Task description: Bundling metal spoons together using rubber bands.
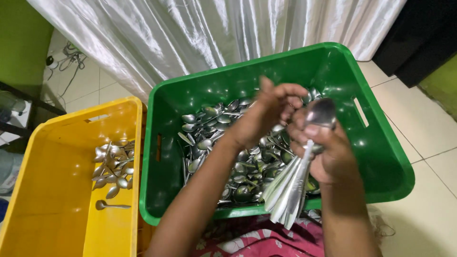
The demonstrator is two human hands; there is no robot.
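The right hand (pixel 328 152) was closed around a bundle of spoons (pixel 290 190), bowls up and handles fanned toward the near edge, so they stayed aligned. The left hand (pixel 266 114) hovered over the loose spoon pile (pixel 228 143) in the green crate (pixel 190 95); its fingers curled together, perhaps pinching one, though blur hid that. Left of it, the yellow crate (pixel 43 190) held fewer spoons (pixel 114 166).

We see glossy moulded plastic in the green crate (pixel 381 157) and the yellow crate (pixel 52 190), both catching highlights. The spoons (pixel 223 143) are polished, reflective metal, as is the bundle of spoons (pixel 290 190). The white curtain (pixel 190 33) is satiny cloth; the floor (pixel 428 133) is smooth tile.
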